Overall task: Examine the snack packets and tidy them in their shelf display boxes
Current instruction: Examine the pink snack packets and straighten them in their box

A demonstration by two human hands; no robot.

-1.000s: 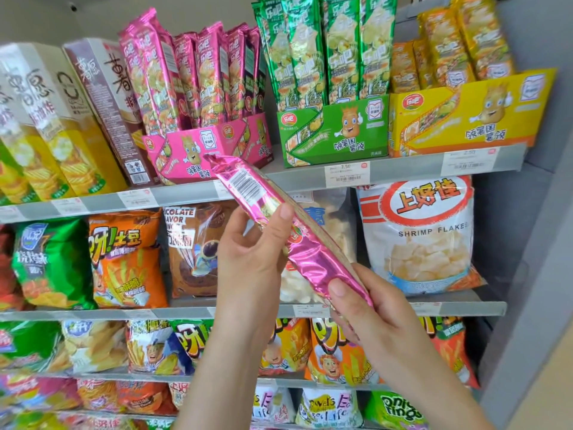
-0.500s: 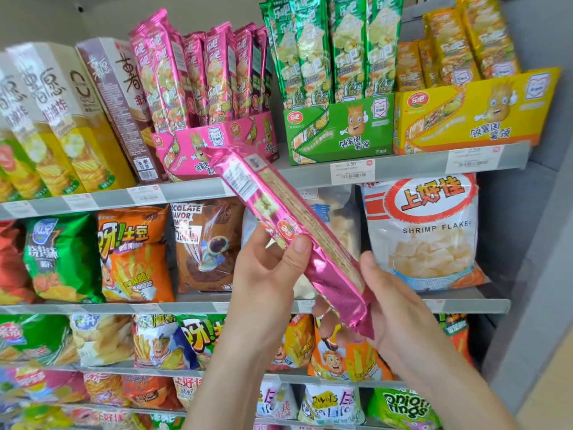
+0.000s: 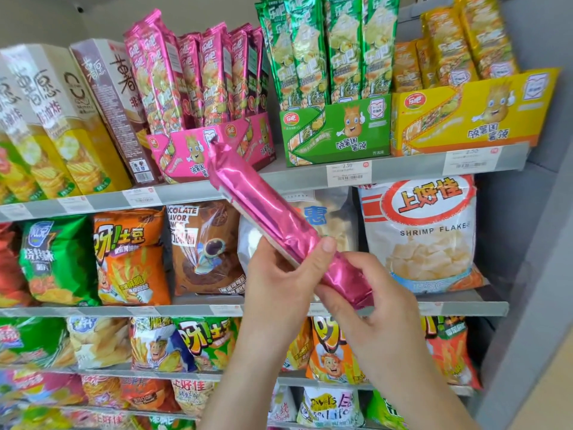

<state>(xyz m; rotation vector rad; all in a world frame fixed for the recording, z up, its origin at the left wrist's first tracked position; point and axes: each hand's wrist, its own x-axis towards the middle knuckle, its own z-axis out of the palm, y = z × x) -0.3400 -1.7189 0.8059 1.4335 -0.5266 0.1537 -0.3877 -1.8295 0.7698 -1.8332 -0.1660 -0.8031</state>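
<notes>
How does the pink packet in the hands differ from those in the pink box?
The held pink packet is tilted, gripped by the left hand and the right hand; the boxed pink packets stand upright in the pink display box. The held one shows plain foil; the boxed ones show printed fronts. Both are long, pink and shiny.

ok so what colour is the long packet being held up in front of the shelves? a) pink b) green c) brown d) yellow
a: the pink packet, gripped near its lower end by the left hand and the right hand, has shiny pink foil like the packets standing in the pink display box.
</notes>
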